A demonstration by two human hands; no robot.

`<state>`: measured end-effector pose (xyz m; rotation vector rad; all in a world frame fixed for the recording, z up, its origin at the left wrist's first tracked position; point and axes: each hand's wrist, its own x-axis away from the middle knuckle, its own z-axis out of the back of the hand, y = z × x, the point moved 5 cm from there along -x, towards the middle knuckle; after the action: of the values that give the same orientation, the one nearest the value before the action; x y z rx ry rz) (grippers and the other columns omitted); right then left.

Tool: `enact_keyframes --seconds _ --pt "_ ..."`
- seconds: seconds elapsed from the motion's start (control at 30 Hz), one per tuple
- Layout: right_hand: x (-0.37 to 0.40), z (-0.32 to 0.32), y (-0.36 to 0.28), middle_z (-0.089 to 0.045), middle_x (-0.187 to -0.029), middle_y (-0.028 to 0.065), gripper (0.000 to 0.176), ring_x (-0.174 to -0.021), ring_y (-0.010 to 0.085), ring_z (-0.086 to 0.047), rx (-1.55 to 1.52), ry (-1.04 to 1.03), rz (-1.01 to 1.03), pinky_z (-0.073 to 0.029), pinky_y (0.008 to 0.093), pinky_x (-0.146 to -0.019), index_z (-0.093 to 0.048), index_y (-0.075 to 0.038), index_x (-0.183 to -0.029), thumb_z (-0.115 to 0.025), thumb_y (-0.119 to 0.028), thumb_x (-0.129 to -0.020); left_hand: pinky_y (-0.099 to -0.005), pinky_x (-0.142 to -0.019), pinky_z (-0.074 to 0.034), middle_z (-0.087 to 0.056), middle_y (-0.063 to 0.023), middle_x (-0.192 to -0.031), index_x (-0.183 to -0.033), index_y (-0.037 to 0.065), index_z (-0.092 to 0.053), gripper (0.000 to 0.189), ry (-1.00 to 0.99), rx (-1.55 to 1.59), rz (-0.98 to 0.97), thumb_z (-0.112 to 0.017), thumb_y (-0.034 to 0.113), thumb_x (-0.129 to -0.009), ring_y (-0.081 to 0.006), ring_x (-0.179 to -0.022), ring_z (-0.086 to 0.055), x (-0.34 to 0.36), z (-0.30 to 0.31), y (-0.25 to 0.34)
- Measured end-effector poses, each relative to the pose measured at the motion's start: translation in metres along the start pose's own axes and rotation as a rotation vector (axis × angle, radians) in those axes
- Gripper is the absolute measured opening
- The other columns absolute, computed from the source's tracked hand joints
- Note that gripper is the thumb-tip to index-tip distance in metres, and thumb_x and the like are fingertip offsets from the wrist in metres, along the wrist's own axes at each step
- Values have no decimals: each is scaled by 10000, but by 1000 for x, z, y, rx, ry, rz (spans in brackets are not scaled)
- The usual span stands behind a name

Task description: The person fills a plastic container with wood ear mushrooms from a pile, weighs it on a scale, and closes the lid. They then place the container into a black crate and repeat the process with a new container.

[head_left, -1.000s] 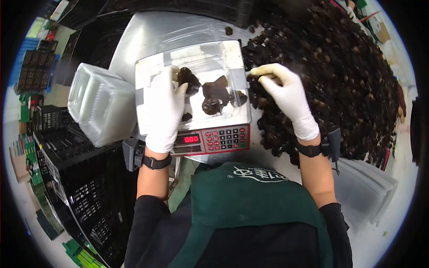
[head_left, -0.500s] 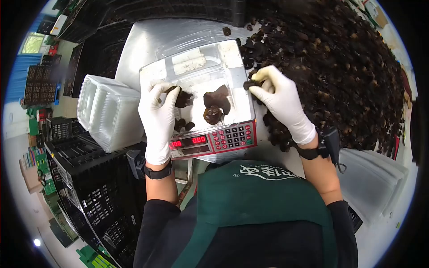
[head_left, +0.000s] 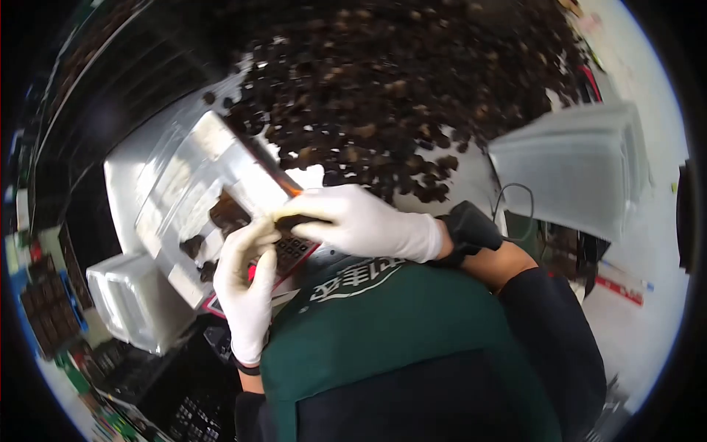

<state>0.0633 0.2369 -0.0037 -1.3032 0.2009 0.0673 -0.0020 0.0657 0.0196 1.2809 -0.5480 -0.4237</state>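
Note:
My right hand (head_left: pixel 361 225), in a white glove, pinches a dark brown fungus-like piece (head_left: pixel 294 222) over the scale's keypad (head_left: pixel 294 254). Close to its fingertips is my gloved left hand (head_left: pixel 247 287), fingers curved and thumb apart, with nothing visible between them. Beyond the left hand, a clear plastic container (head_left: pixel 158 239) lies on the scale, holding a larger brown piece (head_left: pixel 227 212) and smaller dark pieces (head_left: pixel 193 246). My left hand partly covers the scale, and its display is mostly hidden.
A broad pile of dark pieces (head_left: pixel 368 96) spreads across the metal table at the top. Stacked clear containers stand at the left (head_left: pixel 140 302) and right (head_left: pixel 574 169). Black crates (head_left: pixel 147 66) are at the upper left, with another (head_left: pixel 169 383) at the lower left.
The view has turned and blurred. My right hand has moved in from the pile to beside my left hand, still pinching a dark piece. My left hand has let go of its piece.

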Motion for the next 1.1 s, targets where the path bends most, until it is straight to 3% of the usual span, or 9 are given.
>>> enact_keyframes --seconds 0.17,0.23,0.33,0.4,0.53,0.6,0.73,0.87,1.1 --pt "139 99 22 -710 -1035 147 229 -940 268 -688 357 242 -585 -527 339 -836 -683 -16 -1100 -635 -122 -903 -307 -986 -472 -641 -111 -1272 -1254 20 -648 400 149 -515 -194 -621 -72 -866 -199 -1118 -633 -15 28 -12" --pt "206 128 26 -700 -997 191 302 -936 369 -683 505 247 -820 -536 407 -823 -662 -47 -1142 -646 -212 -889 -344 -1054 -426 -625 -126 -1309 -1296 29 -622 404 151 -792 -237 -623 -33 -897 -234 -1205 -592 -23 36 -9" --pt "282 149 26 -700 -1155 126 438 -1082 310 -655 1031 115 -1061 -532 401 -927 -655 -127 -1238 -725 -283 -834 -381 -1123 -373 -587 -139 -1361 -1377 23 -548 461 110 -975 -287 -608 -10 -922 -254 -1294 -531 -31 46 -24" --pt "285 154 32 -663 -1230 152 507 -1108 335 -640 1019 193 -1240 -503 421 -984 -626 -139 -1289 -741 -285 -818 -390 -1131 -366 -554 -153 -1395 -1411 36 -517 512 70 -929 -290 -614 -9 -910 -280 -1321 -505 -34 52 -39" --pt "177 123 49 -420 -1510 213 745 -1316 393 -479 806 358 -604 -440 443 -1068 -486 -181 -1458 -775 -239 -773 -406 -1119 -380 -526 -184 -1414 -1415 43 -516 542 25 -751 -206 -609 -8 -884 -338 -1319 -498 -37 51 -41" --pt "116 107 65 -391 -1530 217 747 -1334 395 -462 911 380 -313 -402 444 -1106 -496 -181 -1453 -781 -195 -763 -422 -1101 -405 -570 -191 -1356 -1384 56 -548 563 91 -901 -383 -647 18 -831 -350 -1307 -507 -31 42 -18" --pt "61 80 98 -451 -1495 202 572 -1343 372 -455 866 348 -164 -365 446 -1125 -599 -123 -1360 -757 -131 -810 -453 -1023 -439 -581 -197 -1239 -1331 51 -547 566 217 -857 -369 -650 21 -775 -389 -1169 -542 -12 44 -5" --pt "95 108 155 -624 -1246 141 317 -1133 279 -599 843 463 -67 -461 358 -1011 -677 -52 -1226 -670 -37 -910 -458 -1041 -422 -525 -191 -1341 -1340 29 -539 556 372 -715 -380 -698 121 -816 -388 -1228 -518 1 43 -32" --pt "27 146 122 -704 -1099 103 187 -1058 241 -657 842 457 -54 -480 328 -969 -704 -3 -1104 -651 -36 -928 -468 -1035 -416 -511 -197 -1352 -1330 23 -538 551 448 -697 -354 -705 104 -811 -396 -1230 -510 0 38 -34"
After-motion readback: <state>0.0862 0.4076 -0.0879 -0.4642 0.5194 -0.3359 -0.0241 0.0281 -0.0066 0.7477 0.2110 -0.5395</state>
